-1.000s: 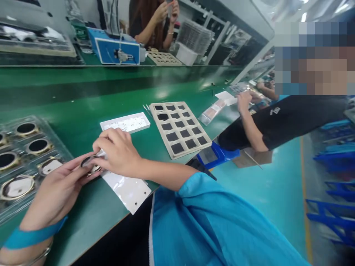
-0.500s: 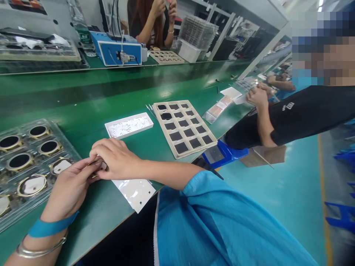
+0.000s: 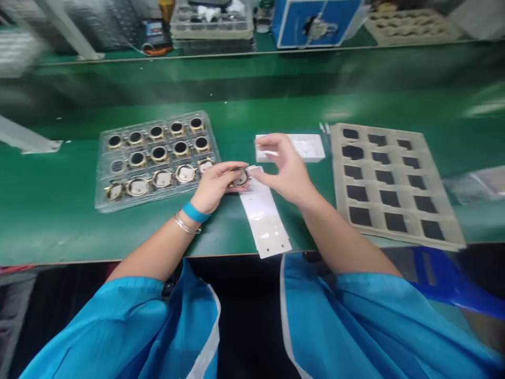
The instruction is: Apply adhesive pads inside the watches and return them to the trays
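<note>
My left hand (image 3: 215, 185) is closed around a round watch case (image 3: 239, 178) with a metal rim and a pale inside facing up. My right hand (image 3: 291, 171) is just right of it, thumb and fingers apart, with nothing visible between them. The right thumb reaches toward the case; whether it touches cannot be made out. Below both hands lies a white sheet (image 3: 265, 218) with small dark marks at its near end. Behind the right hand stands a shallow white box (image 3: 290, 159). To the left, a clear plastic tray (image 3: 99, 192) bears rows of gold-rimmed watch cases, some dark-faced, some pale.
A beige compartment tray (image 3: 338, 181) with dark square pieces lies at right, with blurred tweezers (image 3: 324, 128) beside its far corner. A plastic bag (image 3: 479, 184) is farther right. Along the back shelf stand a blue machine (image 3: 290, 23) and stacked trays (image 3: 213, 32).
The view has swung left and now faces the bench squarely. My right hand has come away from the watch case and opened; my left hand still holds it.
</note>
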Demonstrator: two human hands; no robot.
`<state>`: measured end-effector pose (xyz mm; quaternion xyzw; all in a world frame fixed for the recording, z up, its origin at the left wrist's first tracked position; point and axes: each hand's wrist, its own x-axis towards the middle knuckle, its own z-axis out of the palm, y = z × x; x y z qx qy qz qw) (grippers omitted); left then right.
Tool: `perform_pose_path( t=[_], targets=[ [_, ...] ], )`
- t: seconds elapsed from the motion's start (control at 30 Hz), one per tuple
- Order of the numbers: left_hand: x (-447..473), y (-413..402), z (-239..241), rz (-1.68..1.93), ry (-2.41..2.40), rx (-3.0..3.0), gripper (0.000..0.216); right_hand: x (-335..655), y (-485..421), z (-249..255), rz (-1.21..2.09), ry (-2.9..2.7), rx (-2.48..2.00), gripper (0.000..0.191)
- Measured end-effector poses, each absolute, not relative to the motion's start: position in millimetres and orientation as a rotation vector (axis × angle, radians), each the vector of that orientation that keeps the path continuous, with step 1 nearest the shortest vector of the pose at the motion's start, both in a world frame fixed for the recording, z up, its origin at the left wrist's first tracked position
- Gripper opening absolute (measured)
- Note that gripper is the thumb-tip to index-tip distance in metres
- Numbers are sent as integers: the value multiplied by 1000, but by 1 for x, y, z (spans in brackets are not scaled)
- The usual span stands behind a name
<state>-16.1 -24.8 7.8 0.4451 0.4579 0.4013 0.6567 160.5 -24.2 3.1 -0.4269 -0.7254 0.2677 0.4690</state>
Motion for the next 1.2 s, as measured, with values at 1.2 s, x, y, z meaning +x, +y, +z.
perform_pose_path(
  t=[1.2],
  targets=[
    [-9,-36,21,739,1126,1135,33,462,-208,-27,-34,-684,-2276,62]
  ],
)
